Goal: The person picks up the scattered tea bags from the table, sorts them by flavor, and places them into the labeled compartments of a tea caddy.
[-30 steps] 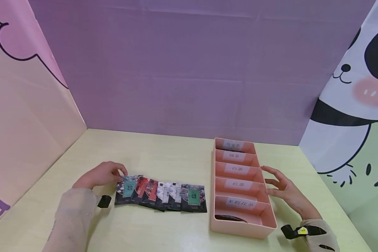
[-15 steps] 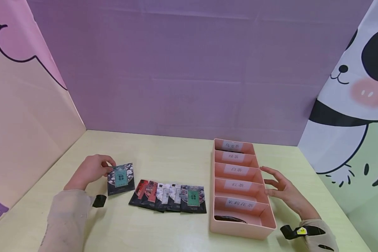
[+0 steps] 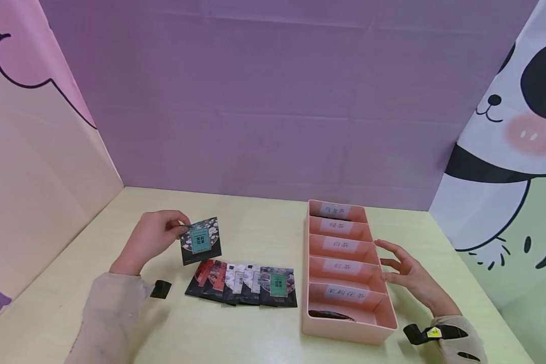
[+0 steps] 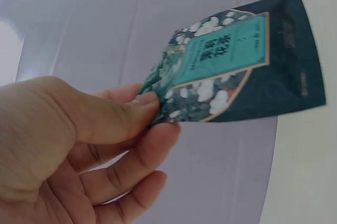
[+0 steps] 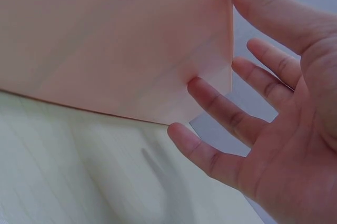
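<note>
Between thumb and fingers my left hand (image 3: 156, 235) pinches a dark tea sachet (image 3: 201, 241) by its upper left corner. The sachet has a teal label and white flowers, and it hangs above the left end of a row of sachets. In the left wrist view the thumb lies over the sachet's (image 4: 226, 61) corner. My right hand (image 3: 414, 278) rests against the right side of a pink divided box (image 3: 306, 283), fingers spread. The right wrist view has fingertips at the box's pink wall (image 5: 116, 40).
On the table lie overlapping sachets: red ones (image 3: 216, 280), white ones (image 3: 243, 285) and a green-labelled one (image 3: 278, 287). The box's compartments carry paper labels (image 3: 346, 293). A dark packet (image 3: 331, 315) lies in the front compartment. A purple backdrop (image 3: 218, 101) stands behind the table.
My left hand has picked the teal-labelled sachet off the row's left end, drawn it left, then raised it and brought it back rightward. The right hand has stayed at the box.
</note>
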### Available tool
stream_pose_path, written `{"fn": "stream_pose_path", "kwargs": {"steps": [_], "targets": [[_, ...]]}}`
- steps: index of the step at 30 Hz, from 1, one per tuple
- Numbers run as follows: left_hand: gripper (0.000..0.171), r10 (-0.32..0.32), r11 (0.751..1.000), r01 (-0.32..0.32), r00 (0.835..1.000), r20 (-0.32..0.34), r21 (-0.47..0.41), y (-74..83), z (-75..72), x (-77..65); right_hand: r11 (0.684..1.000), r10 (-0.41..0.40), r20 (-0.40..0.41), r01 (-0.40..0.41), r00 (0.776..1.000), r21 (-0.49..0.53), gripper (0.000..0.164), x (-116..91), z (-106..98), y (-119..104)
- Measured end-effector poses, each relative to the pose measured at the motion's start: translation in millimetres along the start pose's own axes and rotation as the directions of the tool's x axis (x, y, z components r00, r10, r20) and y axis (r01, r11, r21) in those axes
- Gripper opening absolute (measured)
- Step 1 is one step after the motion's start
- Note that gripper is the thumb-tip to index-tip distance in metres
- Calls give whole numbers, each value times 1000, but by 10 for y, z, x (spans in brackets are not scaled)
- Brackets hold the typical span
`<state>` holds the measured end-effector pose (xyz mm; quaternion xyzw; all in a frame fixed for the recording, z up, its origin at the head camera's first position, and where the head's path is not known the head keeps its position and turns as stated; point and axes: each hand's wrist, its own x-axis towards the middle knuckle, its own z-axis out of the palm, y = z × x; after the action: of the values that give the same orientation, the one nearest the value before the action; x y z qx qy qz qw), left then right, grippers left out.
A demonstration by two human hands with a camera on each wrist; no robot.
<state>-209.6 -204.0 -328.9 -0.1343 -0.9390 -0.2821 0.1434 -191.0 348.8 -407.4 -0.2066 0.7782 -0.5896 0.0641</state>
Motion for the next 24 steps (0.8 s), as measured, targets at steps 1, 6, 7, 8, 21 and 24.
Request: {"fn": "stream_pose_path", "kwargs": {"steps": [1,6,7,8,21,24], "targets": [[11,7,1000,-7,1000,-9,-15,35,11,-2,1000,-5,3,5,1000,4,65,2,5,1],[10,40,996,-43,998,-45,-80,185,73,-13,999,-31,9,31,999,10,66,5,9,9],[10,50,994,-55,997,-54,-90,218,86,-13,999,-36,10,36,999,9,66,6,7,10],[10,61,993,-67,996,-63,-99,254,100,-13,999,-40,11,40,999,10,66,7,5,11],[18,351,893,-386,919,-177,-233,1012,417,59,1000,8,-11,-8,1000,-22,67,-1,-4,12],[18,406,856,-440,897,-172,-271,1192,529,72,1000,-4,-6,4,1000,-16,66,3,-6,6]]}}
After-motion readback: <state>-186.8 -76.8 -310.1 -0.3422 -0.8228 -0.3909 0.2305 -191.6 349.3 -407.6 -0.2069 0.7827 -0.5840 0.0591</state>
